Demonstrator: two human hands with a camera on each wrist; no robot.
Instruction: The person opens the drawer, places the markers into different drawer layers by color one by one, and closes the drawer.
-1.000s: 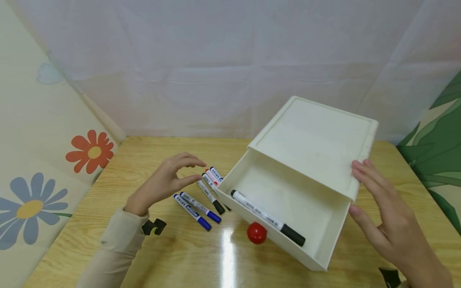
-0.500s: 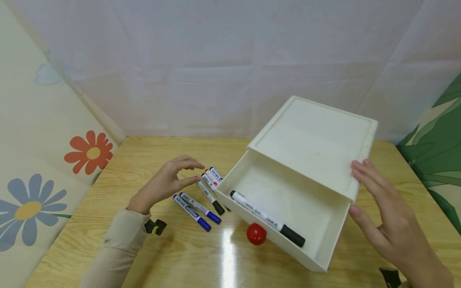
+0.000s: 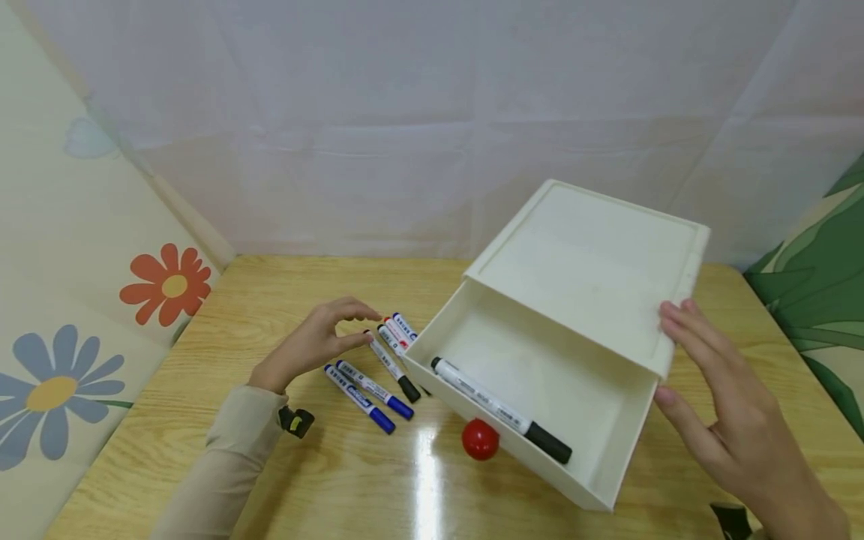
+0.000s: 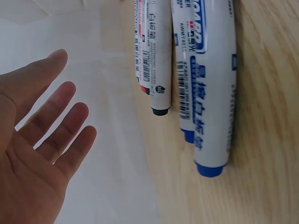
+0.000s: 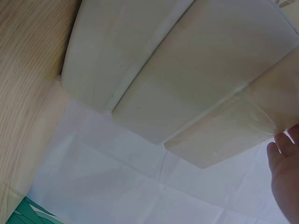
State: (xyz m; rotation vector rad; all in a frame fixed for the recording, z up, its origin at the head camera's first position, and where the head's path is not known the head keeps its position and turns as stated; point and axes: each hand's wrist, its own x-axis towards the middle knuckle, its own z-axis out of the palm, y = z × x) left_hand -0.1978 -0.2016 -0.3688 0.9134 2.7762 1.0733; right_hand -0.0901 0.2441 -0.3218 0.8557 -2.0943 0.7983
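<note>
Left hand (image 3: 307, 345), wrist edged slightly inward over past second, hangs beside loose markers (image 3: 358, 397) on surface (image 3: 337, 495), thumb and fingers apart, nothing held. Right hand (image 3: 736, 405), spread, touches white box (image 3: 594, 262). Black-capped pen (image 3: 479, 391) unmoved in pulled-out drawer (image 3: 540, 337); work seemingly at reaching stage.

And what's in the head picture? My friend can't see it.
A person's right hand touches a white box; its open drawer, with a red knob, holds one marker. The left hand hovers beside more markers on a table.
</note>
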